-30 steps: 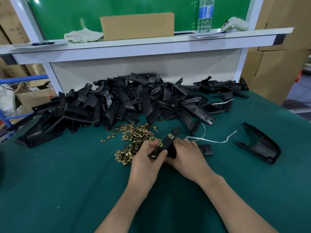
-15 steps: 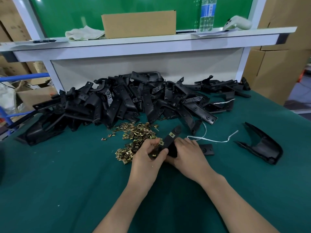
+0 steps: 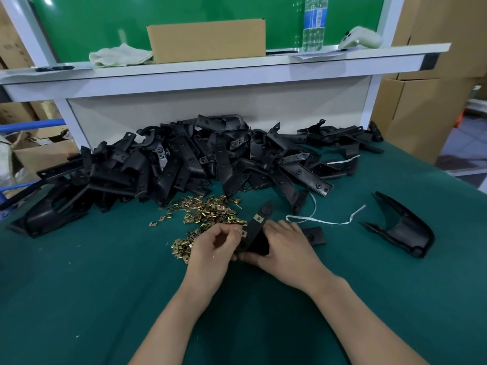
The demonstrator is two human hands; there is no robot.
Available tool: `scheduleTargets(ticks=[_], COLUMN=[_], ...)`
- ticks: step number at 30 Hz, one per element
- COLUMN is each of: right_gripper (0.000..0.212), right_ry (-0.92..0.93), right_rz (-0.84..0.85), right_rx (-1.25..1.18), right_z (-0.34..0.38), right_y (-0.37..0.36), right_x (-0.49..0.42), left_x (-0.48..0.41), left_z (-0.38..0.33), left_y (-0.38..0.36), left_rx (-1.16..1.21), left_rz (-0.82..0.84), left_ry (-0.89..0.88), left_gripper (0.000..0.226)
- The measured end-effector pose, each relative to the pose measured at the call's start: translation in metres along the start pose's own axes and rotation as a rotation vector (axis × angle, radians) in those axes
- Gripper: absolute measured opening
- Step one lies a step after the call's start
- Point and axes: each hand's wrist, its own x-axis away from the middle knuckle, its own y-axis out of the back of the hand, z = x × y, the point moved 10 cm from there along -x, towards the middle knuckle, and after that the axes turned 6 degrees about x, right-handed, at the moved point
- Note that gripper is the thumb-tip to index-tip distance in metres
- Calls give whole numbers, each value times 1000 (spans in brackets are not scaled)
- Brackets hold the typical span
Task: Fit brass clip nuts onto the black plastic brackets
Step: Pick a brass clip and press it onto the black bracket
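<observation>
Bracket (image 3: 257, 229) sits in right hand (image 3: 288, 250) while left hand (image 3: 210, 250) pinches clip nut (image 3: 244, 234).

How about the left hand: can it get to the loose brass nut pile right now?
Probably yes. The left hand lies beside the brass nut pile, nothing between them. It pinches a clip nut on the bracket the right hand holds, so that comes first.

The bracket (image 3: 259, 233) is a black, elongated plastic strip. It is tilted with its far end raised and gripped by the right hand (image 3: 287, 248). The first clip nut (image 3: 259, 219) sits near its upper end. The left hand (image 3: 210, 248) pinches the second clip nut (image 3: 244, 234) at the bracket's left edge. The loose clip nuts (image 3: 208, 214) lie just left of it, and the bracket heap (image 3: 184, 164) lies behind.
</observation>
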Motion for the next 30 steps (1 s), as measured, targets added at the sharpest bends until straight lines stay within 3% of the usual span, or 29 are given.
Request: scheduleTargets(ticks=[6,18,21,24,30], right_gripper=[81,74,72,78,82], right_ry=[18,21,15,18,27], right_rz=[3,10,0,23,34], right_rx=[-12,6,6,17,46], right_z=[4,4,5,5,6], right_y=[3,1,3,1,0], right_x=[2,0,0,0,0], left_x=[-2,5,4,6,11], left_z=[0,12,10,7,0], left_y=[3,-2,-3,-13,-22], left_rx=[-72,161,43,-119,-160], left_rz=[21,-139,-131,-70,-29], left_ry=[0,95,77,43,-4], left_gripper=[15,11,17,42,28])
